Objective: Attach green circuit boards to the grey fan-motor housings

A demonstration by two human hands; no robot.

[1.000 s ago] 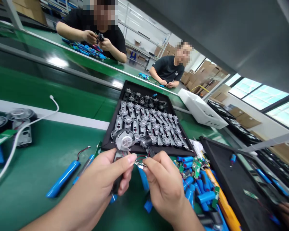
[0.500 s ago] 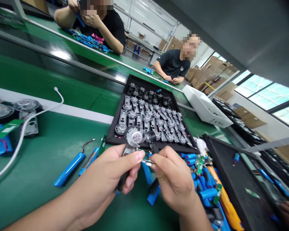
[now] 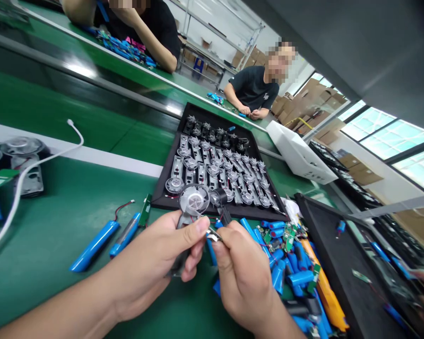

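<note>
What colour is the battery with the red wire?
The battery is blue, best seen in the head view.

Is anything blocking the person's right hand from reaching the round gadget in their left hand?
Nothing solid does: the right hand, pinching a small metal tab, sits right beside the round-headed black-handled gadget in the left hand. Only thin wires cross the small gap.

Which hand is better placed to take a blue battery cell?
Right, probably: the right hand sits beside the blue cylindrical battery cells, pinching only a small metal tab; the left hand grips a round clear-faced device.
</note>
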